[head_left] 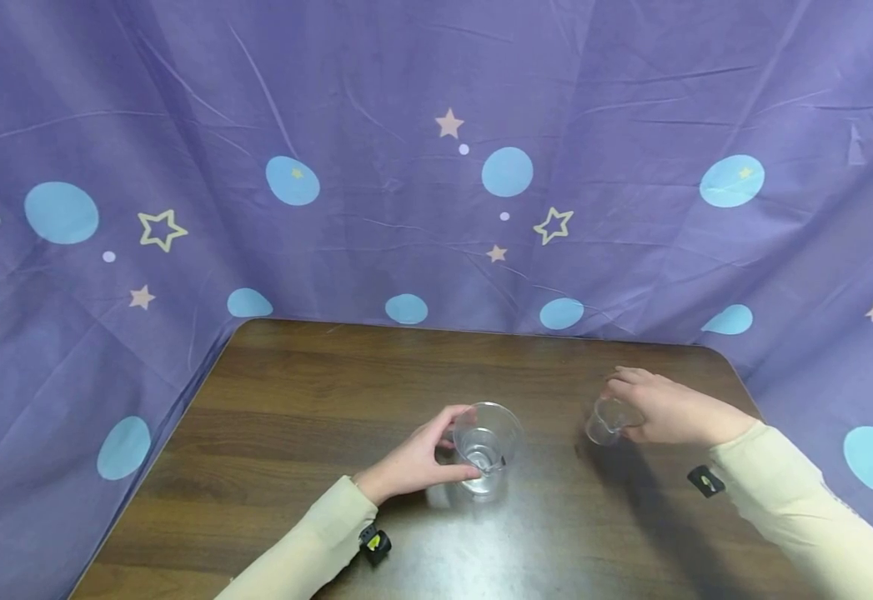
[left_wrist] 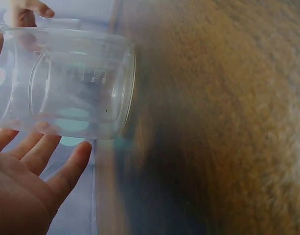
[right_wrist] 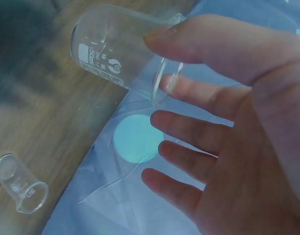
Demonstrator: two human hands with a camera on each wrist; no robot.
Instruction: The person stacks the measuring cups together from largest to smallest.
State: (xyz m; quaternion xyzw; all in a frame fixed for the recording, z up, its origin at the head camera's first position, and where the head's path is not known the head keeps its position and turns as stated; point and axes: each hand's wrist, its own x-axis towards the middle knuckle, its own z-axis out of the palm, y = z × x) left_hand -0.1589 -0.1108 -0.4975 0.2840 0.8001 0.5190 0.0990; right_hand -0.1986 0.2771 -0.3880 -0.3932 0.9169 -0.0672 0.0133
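Observation:
My left hand (head_left: pixel 421 458) grips a large clear glass beaker (head_left: pixel 509 429) near its rim, thumb on the near side and fingers round the far side. Inside it sits a smaller beaker (left_wrist: pixel 86 93) with white measuring marks, plain in the left wrist view. The large beaker's base is right at the tabletop. Further right, my right hand (head_left: pixel 661 408) pinches a small beaker (right_wrist: pixel 115 44) marked 50ml by its rim, between thumb and index finger; the other fingers extend past it. Another small beaker (right_wrist: pixel 21 183) stands on the table beyond it in the right wrist view.
Everything is on a brown wood-grain table (head_left: pixel 316 375) with rounded back corners. A purple curtain (head_left: pixel 376 208) with stars and blue dots surrounds its back and sides. Black wrist cameras (head_left: pixel 374 543) are strapped at both pale sleeves.

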